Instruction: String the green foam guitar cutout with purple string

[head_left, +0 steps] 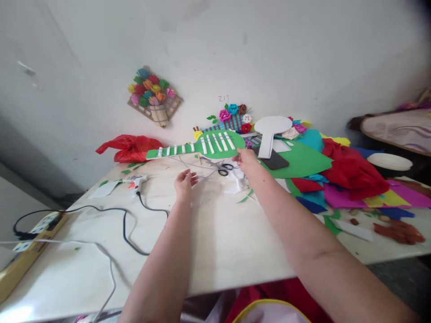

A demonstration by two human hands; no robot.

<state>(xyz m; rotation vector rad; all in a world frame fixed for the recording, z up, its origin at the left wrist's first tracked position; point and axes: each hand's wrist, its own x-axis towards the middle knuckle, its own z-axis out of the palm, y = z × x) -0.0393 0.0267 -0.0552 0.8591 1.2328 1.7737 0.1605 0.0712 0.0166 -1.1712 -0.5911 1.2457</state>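
Note:
A green foam guitar shape (202, 146) with white strips across it stands tilted at the far side of the white table (215, 242). My right hand (247, 159) grips its round body at the lower right edge. My left hand (185, 181) hovers lower, fingers curled around thin white strings (188, 162) that run up to the guitar neck. Black-handled scissors (225, 169) lie between my two hands.
A glue gun (137, 183) with a black cable lies left; a power strip (37, 226) sits at the left edge. A red bag (129, 148) lies behind. Coloured foam sheets (336, 175), a white paddle cutout (271, 130) and paper-flower crafts crowd the right and wall.

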